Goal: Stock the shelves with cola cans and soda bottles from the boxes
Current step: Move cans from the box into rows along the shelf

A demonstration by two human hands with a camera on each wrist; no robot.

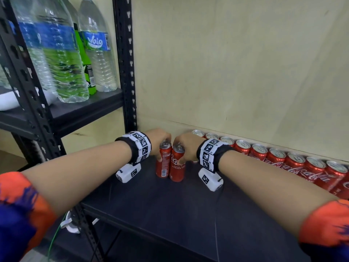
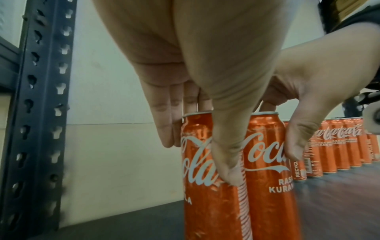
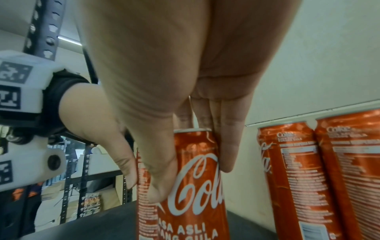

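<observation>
Two red cola cans stand upright side by side on the black shelf board [image 1: 188,214], near its back left corner. My left hand [image 1: 162,148] grips the left can [image 1: 162,165] from above, with its thumb [image 2: 226,162] on the front and its fingers [image 2: 167,129] down the far side. The right can [image 1: 177,168] is held the same way by my right hand [image 1: 181,151], thumb [image 3: 160,181] in front and fingers [image 3: 226,154] behind. The left can [image 2: 205,207] and right can [image 2: 271,186] touch each other. A row of several cola cans [image 1: 279,156] lines the back wall to the right.
A black perforated upright post [image 1: 126,72] stands just left of the cans. The neighbouring higher shelf holds large water bottles [image 1: 96,53] and a green soda bottle [image 1: 87,72]. A plywood back wall [image 1: 236,72] closes the shelf. Bare shelf board lies in front of the cans.
</observation>
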